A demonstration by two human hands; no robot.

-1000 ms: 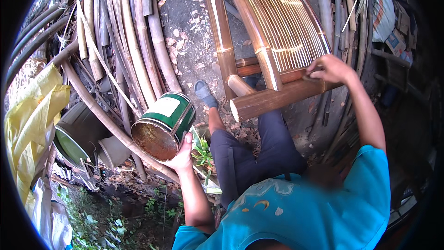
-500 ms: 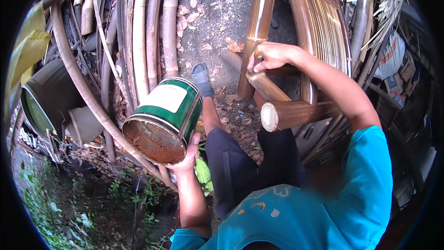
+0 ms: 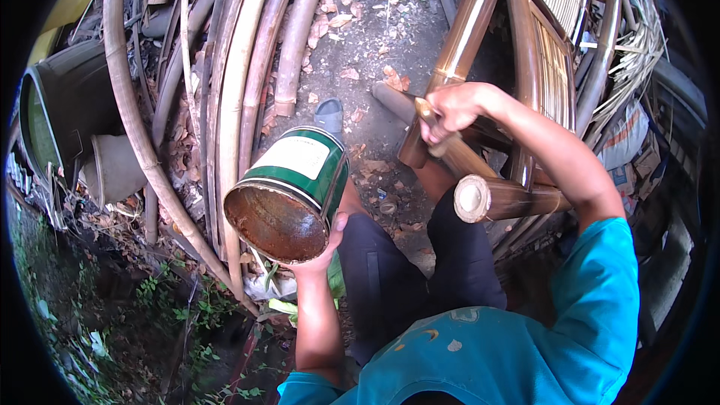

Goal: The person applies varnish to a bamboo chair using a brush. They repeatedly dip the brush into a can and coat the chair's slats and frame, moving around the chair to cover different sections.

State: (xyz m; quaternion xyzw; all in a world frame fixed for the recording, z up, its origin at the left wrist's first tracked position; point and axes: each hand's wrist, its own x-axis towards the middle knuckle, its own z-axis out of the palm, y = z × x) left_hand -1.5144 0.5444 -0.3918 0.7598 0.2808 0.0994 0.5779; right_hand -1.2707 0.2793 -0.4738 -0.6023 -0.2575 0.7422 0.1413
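My left hand [image 3: 327, 249] is wrapped round the lower right side of a green can [image 3: 330, 180] with a white label. The can tilts, its rusty rim and brown-stained inside facing me. My right hand [image 3: 457, 111] grips a brush [image 3: 425, 110] by its wooden handle. Its blurred bristle end is at a bamboo crosspiece [image 3: 465, 159] of a glossy brown bamboo piece of furniture. Below the hand, a thick bamboo rail [image 3: 517, 201] shows its pale cut end. A bamboo post [image 3: 469, 26] rises just beyond the hand.
Long bamboo poles [image 3: 259, 52] lie to the left, beside a dark bucket [image 3: 71, 112] and a grey container [image 3: 120, 169]. A slatted bamboo panel [image 3: 553, 52] stands at right, near split strips [image 3: 637, 52] and a white sack [image 3: 626, 131]. Dry leaves [image 3: 319, 30] litter the ground.
The view has shifted, so the can and furniture appear farther right. My right hand has moved a little along the crosspiece with the brush, whose handle now shows more clearly. The can stays in my left hand.
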